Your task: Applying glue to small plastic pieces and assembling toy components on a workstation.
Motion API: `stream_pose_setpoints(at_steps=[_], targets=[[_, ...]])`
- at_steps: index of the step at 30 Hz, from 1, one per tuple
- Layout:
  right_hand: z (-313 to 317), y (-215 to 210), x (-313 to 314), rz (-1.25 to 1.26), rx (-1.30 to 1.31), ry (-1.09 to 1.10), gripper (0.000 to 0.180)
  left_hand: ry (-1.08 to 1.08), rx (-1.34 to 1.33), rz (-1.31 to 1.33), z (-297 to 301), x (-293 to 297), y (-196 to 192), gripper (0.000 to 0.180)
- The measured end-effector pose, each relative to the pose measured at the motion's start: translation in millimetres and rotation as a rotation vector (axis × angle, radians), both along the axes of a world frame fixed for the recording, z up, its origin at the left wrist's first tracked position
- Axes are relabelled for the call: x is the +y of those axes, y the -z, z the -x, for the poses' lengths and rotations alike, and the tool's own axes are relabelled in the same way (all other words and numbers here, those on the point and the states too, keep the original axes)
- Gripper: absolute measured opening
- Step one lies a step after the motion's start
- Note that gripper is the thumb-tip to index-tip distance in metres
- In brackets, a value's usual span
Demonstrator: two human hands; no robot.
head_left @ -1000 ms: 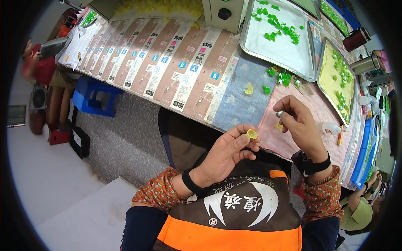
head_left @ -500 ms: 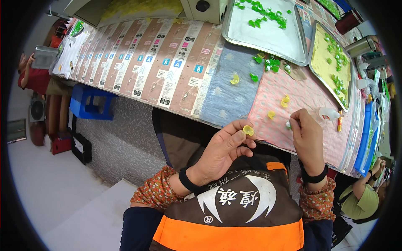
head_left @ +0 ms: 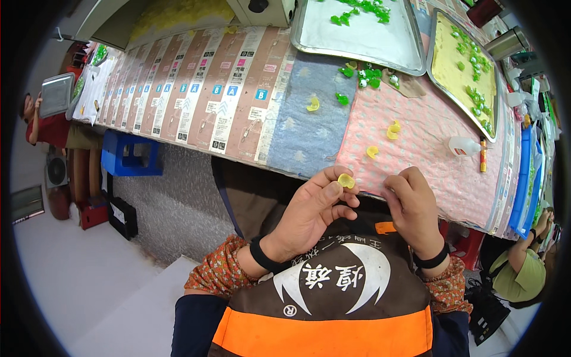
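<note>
Between the thumb and fingers of my left hand [head_left: 306, 208] is a small, yellow, cup-shaped plastic piece [head_left: 345, 181], its hollow facing up. My right hand [head_left: 415, 209] is pinched closed just to the right, over the near edge of the pink cloth [head_left: 416, 160]; whatever its fingertips hold is hidden. Beyond the hands, similar yellow pieces lie on the pink cloth, one curved piece [head_left: 372, 152] nearer and another yellow piece [head_left: 393, 130] behind it. A yellow ring-like piece [head_left: 313, 104] rests on the blue cloth [head_left: 303, 134]. Farther back sits a cluster of green pieces with white eye-like balls [head_left: 369, 77].
At the right stand a small clear bottle [head_left: 464, 146] and a yellow-red tube [head_left: 483, 156]. Metal trays with green pieces, one white-lined [head_left: 363, 44] and one yellow-lined [head_left: 455, 74], lie farther back. A blue stool [head_left: 128, 154] is at left; other people are at both sides.
My right hand has left the small whitish thing's spot on the pink cloth and come left and nearer, toward my left hand; that thing no longer shows there. My left hand keeps the yellow piece.
</note>
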State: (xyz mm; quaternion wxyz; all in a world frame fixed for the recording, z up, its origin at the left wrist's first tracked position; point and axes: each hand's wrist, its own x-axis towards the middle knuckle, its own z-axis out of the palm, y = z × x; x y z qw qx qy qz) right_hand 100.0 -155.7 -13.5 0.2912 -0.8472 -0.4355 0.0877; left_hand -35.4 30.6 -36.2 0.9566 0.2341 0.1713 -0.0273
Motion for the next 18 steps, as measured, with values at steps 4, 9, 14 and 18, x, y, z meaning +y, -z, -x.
stream_pose_setpoints(at_steps=[4, 9, 14, 18], targets=[[-5, -1, -5, -0.037, 0.010, 0.088, 0.022, 0.003, 0.029, -0.011, 0, -1, -2, 0.034], [-30, -11, -13, -0.260, 0.434, 0.404, 0.017, -0.004, 0.026, -0.015, 3, -3, 1, 0.034], [-34, -5, -10, -0.311, 0.690, 0.597, 0.007, 0.006, -0.023, 0.058, -1, -7, 4, 0.029], [-33, 7, -16, -0.163, 0.285, 0.470, 0.011, 0.018, -0.040, 0.056, -2, -8, 2, 0.029]])
